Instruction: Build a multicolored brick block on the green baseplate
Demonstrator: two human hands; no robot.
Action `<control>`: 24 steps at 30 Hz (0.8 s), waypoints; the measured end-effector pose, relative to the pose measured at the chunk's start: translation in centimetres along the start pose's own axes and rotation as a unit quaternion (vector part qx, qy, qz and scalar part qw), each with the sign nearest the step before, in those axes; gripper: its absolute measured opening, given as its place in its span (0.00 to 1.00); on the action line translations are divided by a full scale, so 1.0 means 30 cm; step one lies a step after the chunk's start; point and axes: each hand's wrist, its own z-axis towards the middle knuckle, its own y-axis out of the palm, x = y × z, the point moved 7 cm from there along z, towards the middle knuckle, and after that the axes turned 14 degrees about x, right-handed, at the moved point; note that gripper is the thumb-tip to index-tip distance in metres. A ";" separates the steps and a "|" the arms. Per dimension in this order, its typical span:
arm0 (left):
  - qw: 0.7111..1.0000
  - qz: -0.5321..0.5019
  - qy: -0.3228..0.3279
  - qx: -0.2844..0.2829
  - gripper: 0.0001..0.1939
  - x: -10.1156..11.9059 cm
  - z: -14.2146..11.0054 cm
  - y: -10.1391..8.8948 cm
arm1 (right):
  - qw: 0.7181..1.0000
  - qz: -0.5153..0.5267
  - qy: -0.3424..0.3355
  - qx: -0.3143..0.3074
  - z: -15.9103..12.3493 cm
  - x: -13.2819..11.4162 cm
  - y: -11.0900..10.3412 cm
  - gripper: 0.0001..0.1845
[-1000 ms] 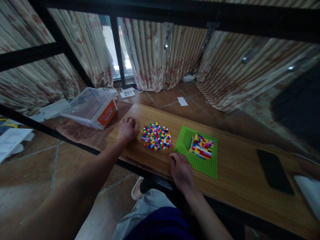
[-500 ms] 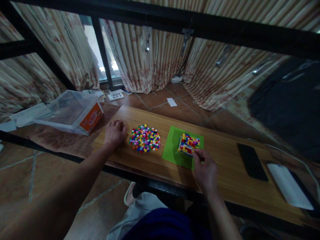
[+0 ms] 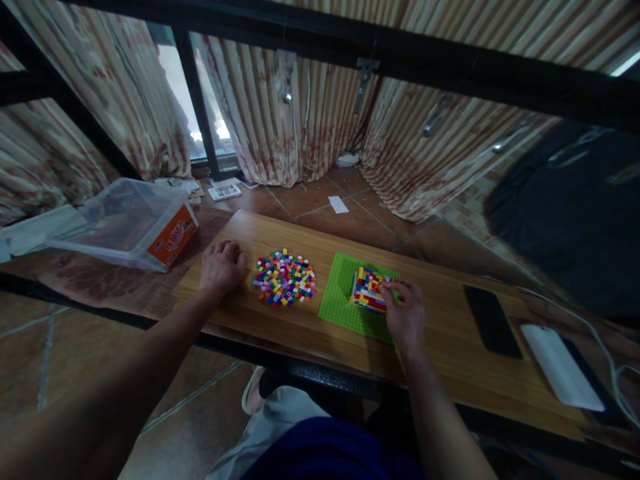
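A block build of many-coloured toy bricks (image 3: pixel 367 287) stands on a green baseplate (image 3: pixel 334 310). My right hand (image 3: pixel 406 312) is at the build's right side, thumb and fingers pinched at its upper edge on a small toy brick that the fingertips mostly cover. Left of the baseplate, a loose pile of small coloured bricks (image 3: pixel 284 279) lies spread on the wooden board. Beside that pile, on its left, my left hand (image 3: pixel 223 268) rests on the board with loosely bent fingers, and nothing shows in it.
A clear plastic bin (image 3: pixel 125 217) with an orange label stands at the left. Toward the right lie a black phone-like slab (image 3: pixel 493 321) and a white flat object (image 3: pixel 560 365), with a white cable (image 3: pixel 590 323) near them. Curtains (image 3: pixel 330 120) hang behind a dark metal bar.
My right hand has moved slightly up and over the build, its fingertips now on the upper right edge. The left hand stays beside the pile. The whole view has shifted a little.
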 end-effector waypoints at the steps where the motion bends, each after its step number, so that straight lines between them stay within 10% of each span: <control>1: 1.000 -0.002 0.000 0.001 0.20 0.001 0.000 -0.001 | 1.000 0.007 0.006 0.000 0.000 0.006 0.004 0.15; 14: 1.000 -0.014 -0.009 -0.005 0.18 0.009 -0.001 -0.007 | 0.925 0.237 0.296 -0.009 -0.028 0.137 0.089 0.22; 24: 1.000 -0.009 -0.006 0.001 0.18 0.007 -0.004 -0.005 | 0.903 0.255 0.346 -0.024 -0.017 0.135 0.101 0.22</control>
